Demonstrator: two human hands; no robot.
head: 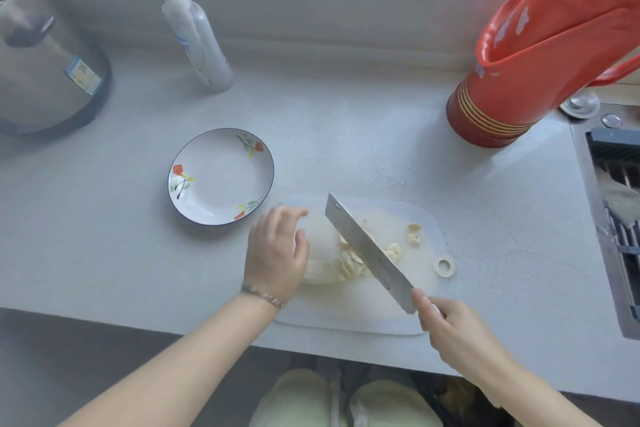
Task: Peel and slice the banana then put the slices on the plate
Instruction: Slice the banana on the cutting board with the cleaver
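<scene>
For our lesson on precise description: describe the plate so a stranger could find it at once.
On the grey countertop, find the translucent cutting board at the front edge. Beyond its left corner sits the plate: round, white, dark-rimmed, painted with red flowers, and low beside the tall bottle and thermos.

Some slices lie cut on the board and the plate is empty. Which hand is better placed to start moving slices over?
Left. The left hand is open beside the slices and nearest the plate; the right hand grips the cleaver on the far side.
</scene>
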